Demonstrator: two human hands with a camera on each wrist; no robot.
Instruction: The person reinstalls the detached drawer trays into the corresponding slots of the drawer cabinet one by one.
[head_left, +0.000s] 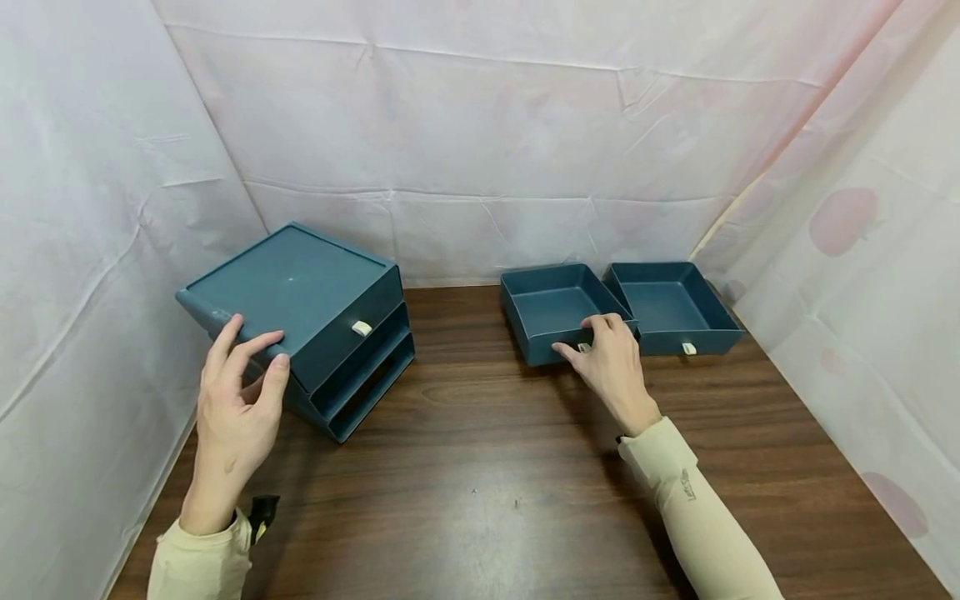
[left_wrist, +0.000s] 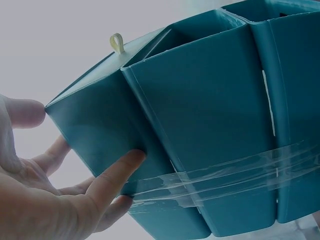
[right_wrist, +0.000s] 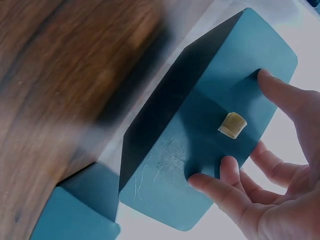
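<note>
A dark teal three-tier drawer cabinet (head_left: 292, 267) stands at the left, turned at an angle. Its top drawer (head_left: 348, 337) is in, with a pale fabric pull tab (head_left: 362, 328) on its front; the two slots below show no drawers. My left hand (head_left: 240, 408) touches the cabinet's near top corner and side with spread fingers. At the right, my right hand (head_left: 611, 362) grips the front wall of a teal drawer (head_left: 551, 304), some fingers over its rim. A loop tab (right_wrist: 233, 125) shows between thumb and fingers in the right wrist view.
A second teal drawer (head_left: 678, 308) sits right beside the gripped one, its tab facing forward. Clear tape (left_wrist: 220, 175) runs along the cabinet's side. Pale cloth (head_left: 487, 125) walls enclose the brown wooden table (head_left: 450, 475) at the back and both sides.
</note>
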